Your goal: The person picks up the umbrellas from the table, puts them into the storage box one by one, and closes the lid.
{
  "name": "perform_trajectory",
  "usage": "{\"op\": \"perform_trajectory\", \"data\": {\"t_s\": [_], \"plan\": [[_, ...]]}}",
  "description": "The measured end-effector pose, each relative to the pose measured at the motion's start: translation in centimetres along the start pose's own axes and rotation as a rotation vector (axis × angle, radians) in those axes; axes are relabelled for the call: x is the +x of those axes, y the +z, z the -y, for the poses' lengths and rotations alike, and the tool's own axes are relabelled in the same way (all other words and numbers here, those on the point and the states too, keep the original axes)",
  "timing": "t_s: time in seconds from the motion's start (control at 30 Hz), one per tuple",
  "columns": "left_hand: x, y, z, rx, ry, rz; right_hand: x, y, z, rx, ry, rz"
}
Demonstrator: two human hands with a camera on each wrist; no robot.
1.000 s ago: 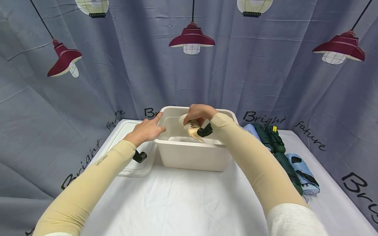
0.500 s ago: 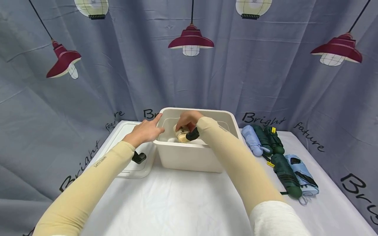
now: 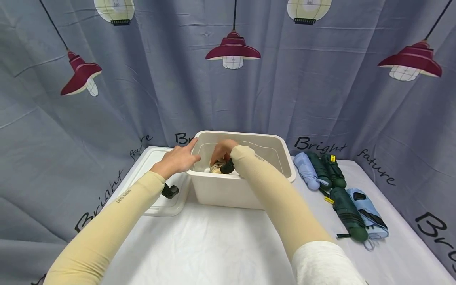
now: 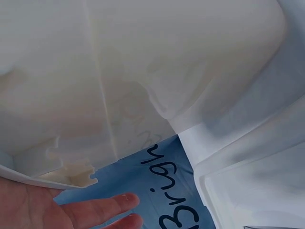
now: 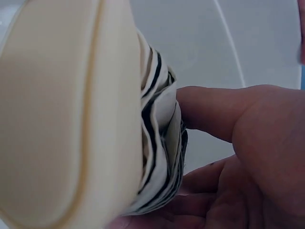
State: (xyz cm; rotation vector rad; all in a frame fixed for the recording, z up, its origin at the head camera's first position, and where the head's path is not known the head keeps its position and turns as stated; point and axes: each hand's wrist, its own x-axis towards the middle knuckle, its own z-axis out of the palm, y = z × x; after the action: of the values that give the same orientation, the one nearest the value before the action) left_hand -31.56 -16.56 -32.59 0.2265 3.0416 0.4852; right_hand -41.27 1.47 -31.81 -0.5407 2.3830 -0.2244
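Cream-coloured, the umbrella was inside the box, nearer its left end, clamped between the thumb and fingers of the right hand. Its smooth, blunt end faced the right wrist view, striped folds behind; the far end was hidden, the long axis hard to judge. The left hand, fingers straight and spread, touched the box's left side. Left of the box lay the lid, partly covered; right, folded umbrellas.
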Motion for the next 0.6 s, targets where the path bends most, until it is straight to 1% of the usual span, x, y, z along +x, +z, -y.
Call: {"op": "perform_trajectory", "data": {"t_s": [0.13,0.27,0.4,0.5,0.6], "plan": [[0.02,0.01,0.0,-0.001,-0.003,0.006,0.12,0.16,-0.05,-0.06,-0.014,0.005],[-0.04,-0.02,-0.04,-0.01,-0.003,0.002,0.13,0.28,-0.08,-0.084,0.005,-0.017],[-0.04,0.0,-0.05,-0.014,-0.006,0.0,0.09,0.22,0.15,-0.009,0.022,0.005],[-0.01,-0.06,-0.13,-0.011,-0.013,0.008,-0.09,-0.11,0.39,0.075,0.035,0.013],[-0.06,-0.09,-0.18,-0.008,-0.02,0.015,-0.3,-0.34,0.63,0.12,0.04,-0.006]]}}
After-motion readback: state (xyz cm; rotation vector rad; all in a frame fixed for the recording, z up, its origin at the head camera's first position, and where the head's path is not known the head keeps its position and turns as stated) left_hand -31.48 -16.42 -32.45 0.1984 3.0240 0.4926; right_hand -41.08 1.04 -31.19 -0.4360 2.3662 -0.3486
